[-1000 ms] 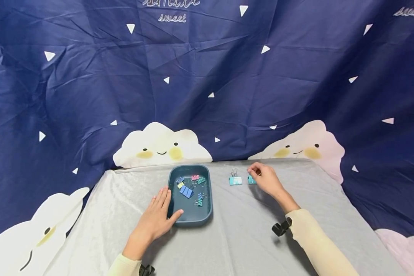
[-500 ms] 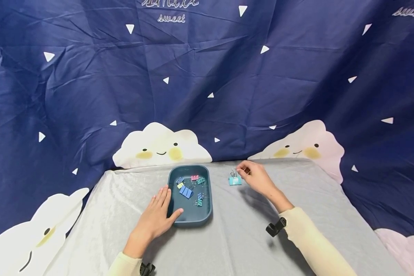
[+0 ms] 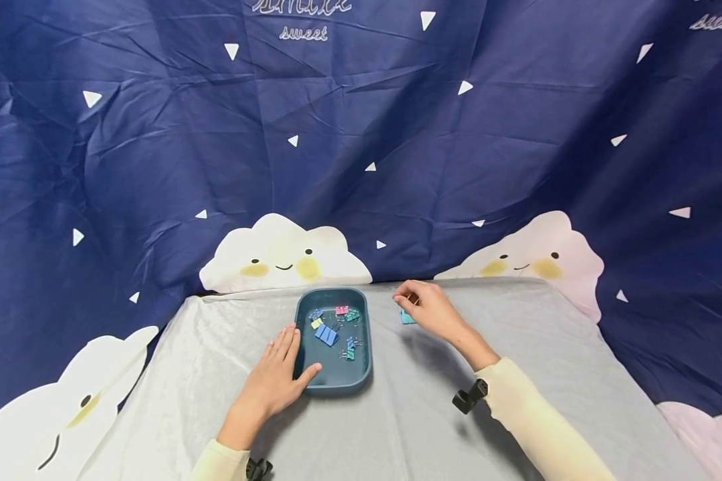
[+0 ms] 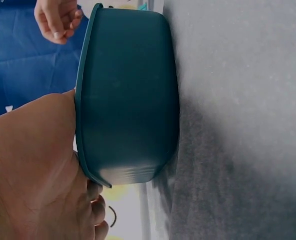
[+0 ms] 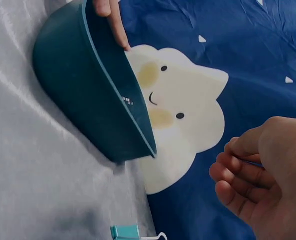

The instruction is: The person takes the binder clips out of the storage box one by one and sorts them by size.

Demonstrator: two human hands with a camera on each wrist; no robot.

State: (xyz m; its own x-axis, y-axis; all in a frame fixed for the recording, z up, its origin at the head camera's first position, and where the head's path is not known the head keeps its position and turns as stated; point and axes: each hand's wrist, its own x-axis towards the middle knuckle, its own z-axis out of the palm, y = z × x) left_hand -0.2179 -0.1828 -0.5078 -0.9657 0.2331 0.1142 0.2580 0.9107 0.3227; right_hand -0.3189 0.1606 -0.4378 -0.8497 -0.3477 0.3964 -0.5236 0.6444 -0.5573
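Note:
A dark teal plastic tray [image 3: 331,372] stands on the cloth, holding several binder clips, among them a big blue binder clip [image 3: 327,335], a yellow binder clip [image 3: 317,323] and a pink binder clip [image 3: 341,310]. Against the tray's left wall lies my left hand [image 3: 269,382], fingers stretched along the rim, thumb over the near corner. My right hand [image 3: 431,312] hovers above a turquoise binder clip [image 3: 407,317], covering part of it. In the right wrist view its fingers curl loosely towards the thumb, with nothing seen between them. Whatever lies beneath that hand is hidden.
Grey cloth [image 3: 397,414] covers the table. Behind it hangs a dark blue curtain [image 3: 361,220] printed with clouds and triangles, close to the tray's far side. A black wrist camera [image 3: 469,397] sits on the right wrist.
My right hand has moved left, from a second turquoise binder clip to above the first one. That second clip is now out of sight. My left hand and the tray have stayed put.

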